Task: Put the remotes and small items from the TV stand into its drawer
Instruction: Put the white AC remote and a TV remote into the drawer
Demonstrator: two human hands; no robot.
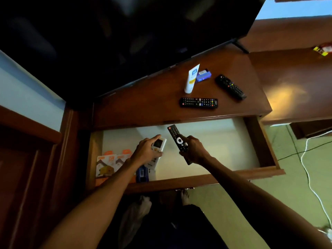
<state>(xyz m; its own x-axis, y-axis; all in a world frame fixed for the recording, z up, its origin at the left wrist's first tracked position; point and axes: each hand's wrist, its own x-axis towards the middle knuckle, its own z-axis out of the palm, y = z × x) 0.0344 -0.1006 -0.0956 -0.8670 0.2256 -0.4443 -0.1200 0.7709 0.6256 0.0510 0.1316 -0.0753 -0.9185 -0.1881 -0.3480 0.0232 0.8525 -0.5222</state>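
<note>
The wooden drawer of the TV stand is pulled out, its pale floor lit. Over it my left hand grips a white remote with a small screen. My right hand holds a black remote with a white ring button, tilted up to the left. On the stand top lie a flat black remote, a second black remote to the right, a white tube and a small blue box.
Orange and white packets and a blue item lie in the drawer's left end. A dark TV screen hangs over the stand. White and black cables run across the green floor at right. My bare feet show under the drawer.
</note>
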